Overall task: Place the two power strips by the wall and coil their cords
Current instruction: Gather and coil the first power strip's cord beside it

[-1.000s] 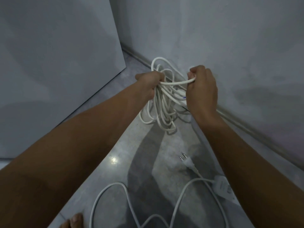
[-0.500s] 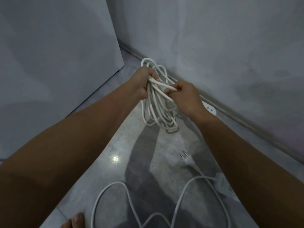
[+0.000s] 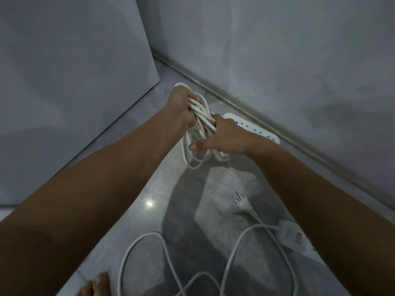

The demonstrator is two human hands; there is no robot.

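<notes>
A white power strip [image 3: 257,129] lies on the floor along the wall's baseboard. Its white cord [image 3: 202,118] is gathered in a bundle of several loops, held just left of the strip. My left hand [image 3: 180,107] grips the top of the bundle. My right hand [image 3: 224,136] holds the bundle lower down, its fingers behind the loops and its thumb pointing left. The second power strip [image 3: 291,235] lies at the lower right, partly under my right forearm. Its plug [image 3: 242,202] and loose cord [image 3: 147,248] sprawl over the floor.
A tall grey panel [image 3: 70,88] stands on the left, forming a narrow corner with the wall [image 3: 277,50]. A baseboard [image 3: 215,94] runs along the wall. My bare toes [image 3: 96,285] show at the bottom edge, close to the loose cord.
Both hands have brought the bundle lower and nearer the floor. My right hand has shifted from pinching a strand to holding the bundle lower down, uncovering the strip by the wall.
</notes>
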